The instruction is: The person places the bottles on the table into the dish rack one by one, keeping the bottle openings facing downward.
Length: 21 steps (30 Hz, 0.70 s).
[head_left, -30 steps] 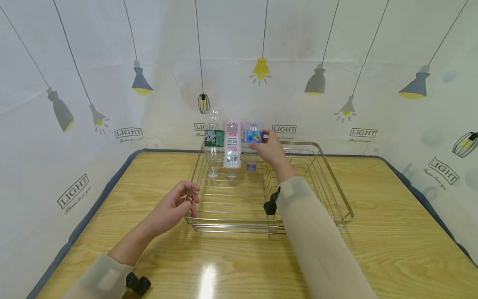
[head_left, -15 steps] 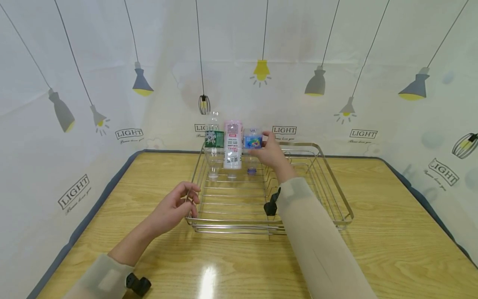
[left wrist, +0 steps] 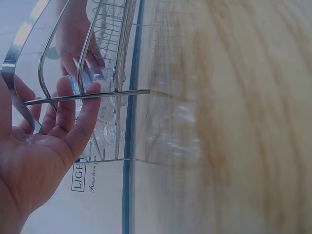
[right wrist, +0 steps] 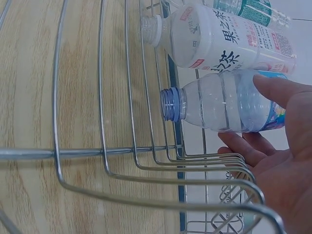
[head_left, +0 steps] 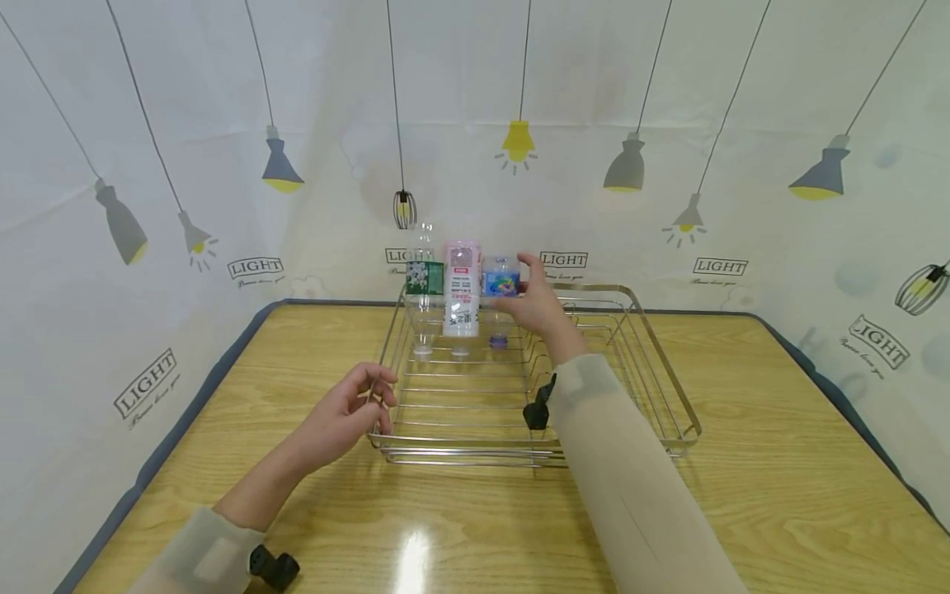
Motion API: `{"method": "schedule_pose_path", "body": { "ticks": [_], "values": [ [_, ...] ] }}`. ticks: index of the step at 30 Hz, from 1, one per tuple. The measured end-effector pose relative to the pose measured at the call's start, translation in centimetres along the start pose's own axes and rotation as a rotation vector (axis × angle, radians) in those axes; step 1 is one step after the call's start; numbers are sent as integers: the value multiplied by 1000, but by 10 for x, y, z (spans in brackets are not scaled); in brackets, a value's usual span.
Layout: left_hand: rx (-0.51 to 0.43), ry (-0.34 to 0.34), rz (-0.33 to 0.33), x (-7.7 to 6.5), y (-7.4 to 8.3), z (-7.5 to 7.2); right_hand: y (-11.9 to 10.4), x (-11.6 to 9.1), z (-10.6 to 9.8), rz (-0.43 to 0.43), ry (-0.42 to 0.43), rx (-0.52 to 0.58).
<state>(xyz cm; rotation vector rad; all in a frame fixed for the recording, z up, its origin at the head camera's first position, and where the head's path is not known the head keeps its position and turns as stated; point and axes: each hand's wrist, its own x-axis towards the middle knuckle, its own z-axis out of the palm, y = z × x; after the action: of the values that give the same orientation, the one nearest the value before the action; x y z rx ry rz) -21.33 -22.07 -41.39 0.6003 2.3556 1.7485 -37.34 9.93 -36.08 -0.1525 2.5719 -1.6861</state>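
Observation:
In the head view, my right hand point(head_left: 540, 307) is at a small clear bottle with a blue label point(head_left: 501, 283), upside down at the back of a wire dish rack point(head_left: 475, 443). The right wrist view shows the thumb on this bottle point(right wrist: 209, 102) and the fingers along its other side; its purple neck is at the rack wires. Beside it, also neck down, are a pink-and-white tea bottle point(head_left: 463, 289) and a clear bottle with a green label point(head_left: 425, 278). My left hand point(head_left: 337, 417) grips the rack's front left corner, fingers among its wires point(left wrist: 83, 97).
The rack stands on a wood-grain table point(head_left: 787, 462). A row of bent wire dividers point(head_left: 538, 355) runs down its middle. Behind the table hangs a pale cloth printed with lamps point(head_left: 475, 107). Dark trim point(head_left: 185, 429) follows the table's edge.
My right hand has lowered the blue-label bottle slightly onto the rack, and its index finger now stands higher beside the bottle. My left hand has stayed at the rack's corner.

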Motion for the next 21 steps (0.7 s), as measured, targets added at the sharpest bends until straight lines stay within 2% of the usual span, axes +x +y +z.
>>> {"method": "schedule_pose_path", "body": {
  "ticks": [13,21],
  "values": [
    [7,4,13,-1,-1,0,1,1,1,3,23,-7],
    [9,6,7,-1,0,0,4,3,1,-27,29,-37]
  ]
}}
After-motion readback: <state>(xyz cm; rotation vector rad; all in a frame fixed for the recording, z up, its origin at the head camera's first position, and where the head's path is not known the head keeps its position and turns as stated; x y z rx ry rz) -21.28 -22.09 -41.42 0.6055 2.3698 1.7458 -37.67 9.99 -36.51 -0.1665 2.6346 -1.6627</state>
